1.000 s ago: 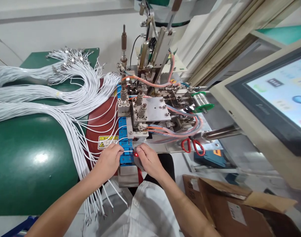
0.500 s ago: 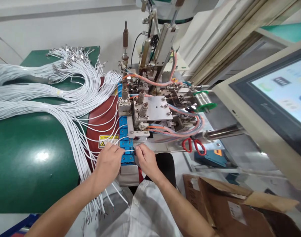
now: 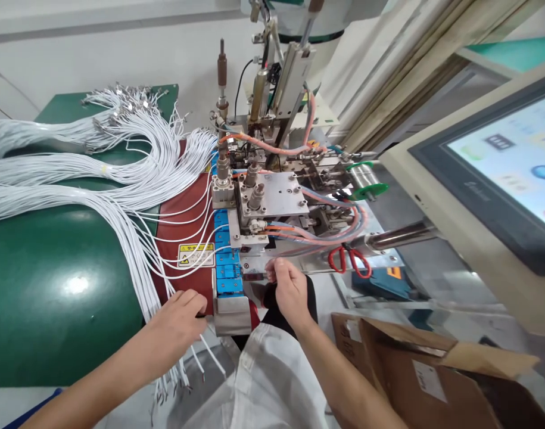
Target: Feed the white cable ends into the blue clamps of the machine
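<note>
My left hand [image 3: 183, 316], fingers curled in, is over the front edge of the red-brown surface [image 3: 183, 208], beside the bundle of white cables [image 3: 133, 262]. Anything inside its fingers is hidden. My right hand [image 3: 292, 289] is closed, thumb against bent fingers, just in front of the machine's metal plate, right of the blue clamp blocks [image 3: 229, 271]. Whether it pinches something small does not show. Several white cables run from the bundle across the red-brown surface to the row of blue blocks. Below my left hand, loose cable ends [image 3: 214, 354] hang over the edge.
The machine [image 3: 276, 196], with orange and grey hoses, stands ahead. A solder wire spool [image 3: 366, 180] and red-handled scissors [image 3: 350, 262] are at its right. A screen [image 3: 513, 161] juts in on the right above a cardboard box [image 3: 410, 369]. A green table [image 3: 75, 322] lies left.
Both hands have left the cable at the blue blocks. My left hand moved left and towards me, and my right hand moved right.
</note>
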`<state>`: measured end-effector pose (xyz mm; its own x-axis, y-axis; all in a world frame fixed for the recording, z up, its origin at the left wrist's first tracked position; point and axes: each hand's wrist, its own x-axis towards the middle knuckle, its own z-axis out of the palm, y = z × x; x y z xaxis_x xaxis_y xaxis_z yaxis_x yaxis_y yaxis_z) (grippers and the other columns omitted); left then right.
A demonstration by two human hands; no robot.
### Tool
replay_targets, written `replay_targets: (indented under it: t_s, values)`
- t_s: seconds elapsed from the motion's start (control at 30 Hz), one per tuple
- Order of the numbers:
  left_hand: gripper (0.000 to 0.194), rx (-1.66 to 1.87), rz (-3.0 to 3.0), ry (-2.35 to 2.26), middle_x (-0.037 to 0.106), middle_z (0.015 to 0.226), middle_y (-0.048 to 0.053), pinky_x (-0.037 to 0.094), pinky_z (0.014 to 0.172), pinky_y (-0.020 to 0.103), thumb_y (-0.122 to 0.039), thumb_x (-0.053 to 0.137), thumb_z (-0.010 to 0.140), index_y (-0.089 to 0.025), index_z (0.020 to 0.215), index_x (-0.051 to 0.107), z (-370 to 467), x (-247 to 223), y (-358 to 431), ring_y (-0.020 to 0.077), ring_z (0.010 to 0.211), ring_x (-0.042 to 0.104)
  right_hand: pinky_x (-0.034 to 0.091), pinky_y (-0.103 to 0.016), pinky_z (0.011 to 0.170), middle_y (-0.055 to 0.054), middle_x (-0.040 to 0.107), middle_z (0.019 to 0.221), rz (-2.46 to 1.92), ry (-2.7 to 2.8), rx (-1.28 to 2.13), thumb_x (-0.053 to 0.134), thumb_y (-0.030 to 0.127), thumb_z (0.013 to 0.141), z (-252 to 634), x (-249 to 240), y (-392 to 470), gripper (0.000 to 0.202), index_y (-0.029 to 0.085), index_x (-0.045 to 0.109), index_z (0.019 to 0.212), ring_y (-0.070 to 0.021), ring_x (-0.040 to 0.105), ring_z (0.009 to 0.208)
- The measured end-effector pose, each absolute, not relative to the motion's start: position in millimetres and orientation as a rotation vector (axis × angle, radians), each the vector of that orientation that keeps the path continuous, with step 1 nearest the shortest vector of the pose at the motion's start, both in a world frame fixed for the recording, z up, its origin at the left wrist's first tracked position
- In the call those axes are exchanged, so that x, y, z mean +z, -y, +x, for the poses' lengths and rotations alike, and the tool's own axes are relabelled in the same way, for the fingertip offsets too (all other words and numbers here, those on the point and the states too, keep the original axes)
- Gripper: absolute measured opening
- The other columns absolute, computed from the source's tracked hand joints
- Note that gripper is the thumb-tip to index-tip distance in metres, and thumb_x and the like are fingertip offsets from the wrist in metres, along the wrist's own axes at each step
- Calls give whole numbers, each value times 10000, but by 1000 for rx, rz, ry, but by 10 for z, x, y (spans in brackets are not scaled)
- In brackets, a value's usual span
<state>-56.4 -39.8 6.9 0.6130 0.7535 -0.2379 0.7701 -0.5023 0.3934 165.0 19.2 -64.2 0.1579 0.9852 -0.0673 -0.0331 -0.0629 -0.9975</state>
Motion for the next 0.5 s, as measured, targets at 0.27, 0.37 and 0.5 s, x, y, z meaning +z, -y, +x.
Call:
replay_targets:
  t_s: [0.27, 0.37, 0.5]
  values:
    - [151, 580, 1967, -1413, 629, 793, 6, 445, 671, 220, -283, 507, 850, -200, 847, 634, -148, 34, 182, 119, 719, 579, 414, -257, 536, -26, 557, 659, -1022, 1051, 1248, 415, 420, 859, 1636, -483, 30, 351, 169, 645, 770, -123, 495, 567]
    - [182, 653, 1947, -1467, 641, 851, 23, 463, 716, 250, -255, 476, 858, -210, 938, 634, -3, -8, 135, 140, 770, 593, 450, -273, 573, -30, 590, 710, -1014, 1058, 1171, 494, 371, 826, 1653, -434, 84, 239, 191, 650, 831, -135, 533, 605]
    - [290, 707, 1862, -1410, 632, 981, 43, 472, 761, 255, -235, 493, 839, -213, 1120, 565, 100, -34, 130, 148, 850, 592, 460, -251, 584, -14, 611, 696, -1176, 1236, 1101, 591, 239, 763, 1662, -335, 63, 67, 193, 638, 752, -130, 562, 619]
